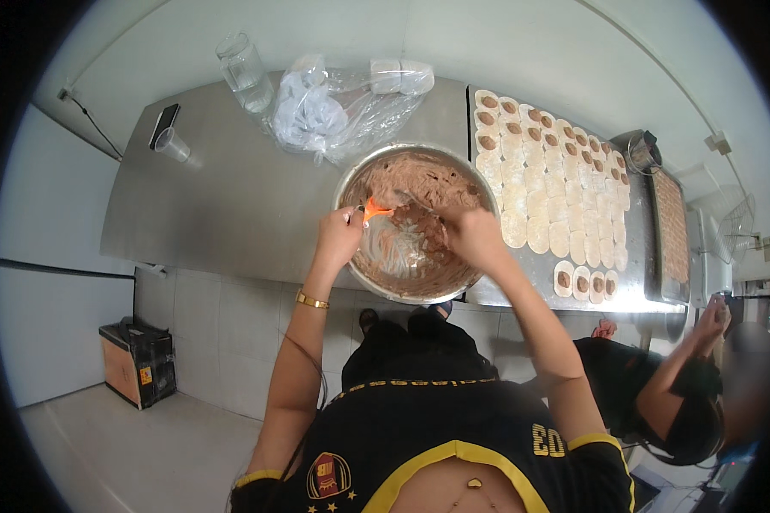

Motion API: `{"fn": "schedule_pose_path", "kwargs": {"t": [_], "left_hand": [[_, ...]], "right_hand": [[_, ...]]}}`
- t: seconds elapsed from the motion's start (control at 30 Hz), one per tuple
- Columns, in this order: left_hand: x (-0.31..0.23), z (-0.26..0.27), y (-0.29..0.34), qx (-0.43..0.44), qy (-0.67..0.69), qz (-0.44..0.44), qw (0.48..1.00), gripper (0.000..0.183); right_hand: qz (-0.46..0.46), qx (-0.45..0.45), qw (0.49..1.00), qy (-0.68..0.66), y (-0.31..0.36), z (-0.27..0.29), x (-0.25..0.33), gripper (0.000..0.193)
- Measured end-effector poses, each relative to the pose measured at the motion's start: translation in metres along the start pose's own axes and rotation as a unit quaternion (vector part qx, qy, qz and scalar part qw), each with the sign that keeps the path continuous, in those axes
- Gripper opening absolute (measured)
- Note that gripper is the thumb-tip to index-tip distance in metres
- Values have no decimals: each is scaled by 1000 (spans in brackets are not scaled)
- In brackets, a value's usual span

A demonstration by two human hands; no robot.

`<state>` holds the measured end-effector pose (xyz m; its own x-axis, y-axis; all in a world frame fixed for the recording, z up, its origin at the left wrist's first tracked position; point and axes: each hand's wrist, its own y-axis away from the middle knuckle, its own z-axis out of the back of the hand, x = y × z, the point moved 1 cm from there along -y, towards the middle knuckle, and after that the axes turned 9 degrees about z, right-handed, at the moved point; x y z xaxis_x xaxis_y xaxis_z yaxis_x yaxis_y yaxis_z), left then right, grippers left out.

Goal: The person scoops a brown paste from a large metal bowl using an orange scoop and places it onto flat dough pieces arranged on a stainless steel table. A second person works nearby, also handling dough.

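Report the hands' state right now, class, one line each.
Left hand: closed, holding an orange utensil.
Right hand: at the bowl; grip cannot be told.

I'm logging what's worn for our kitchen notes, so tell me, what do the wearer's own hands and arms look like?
Both the left hand and right hand are ungloved, with bare forearms. A gold-coloured watch or bracelet circles the left wrist; none shows on the right. The short black sleeves have yellow edging.

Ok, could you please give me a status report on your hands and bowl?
Left fingers grip orange utensil over metal bowl. Right fingers also over bowl, hold unclear. Brown mixture inside. Plastic bag beyond bowl, seemingly not in the way.
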<state>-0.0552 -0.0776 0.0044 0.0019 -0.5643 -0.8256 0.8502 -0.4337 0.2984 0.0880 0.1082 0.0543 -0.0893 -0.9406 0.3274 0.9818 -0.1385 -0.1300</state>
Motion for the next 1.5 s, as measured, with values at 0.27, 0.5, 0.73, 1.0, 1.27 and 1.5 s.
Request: {"fn": "schedule_pose_path", "kwargs": {"t": [0.27,0.5,0.73,1.0,1.27,1.5], "left_hand": [[-15,10,1,48,123,72,989,28],[-20,12,2,81,212,92,970,27],[-30,12,4,104,204,67,971,28],[-25,8,4,78,180,48,979,30],[-20,8,3,64,191,27,979,31],[-17,15,11,77,209,30,974,32]], "right_hand": [[62,-61,974,210,21,2,28,43],[69,-87,975,193,28,-18,35,55],[43,-81,982,166,25,-34,34,59],[80,-105,974,185,23,-18,45,56],[54,-93,979,174,19,-13,50,65],[84,-66,973,205,26,-31,61,60]]}}
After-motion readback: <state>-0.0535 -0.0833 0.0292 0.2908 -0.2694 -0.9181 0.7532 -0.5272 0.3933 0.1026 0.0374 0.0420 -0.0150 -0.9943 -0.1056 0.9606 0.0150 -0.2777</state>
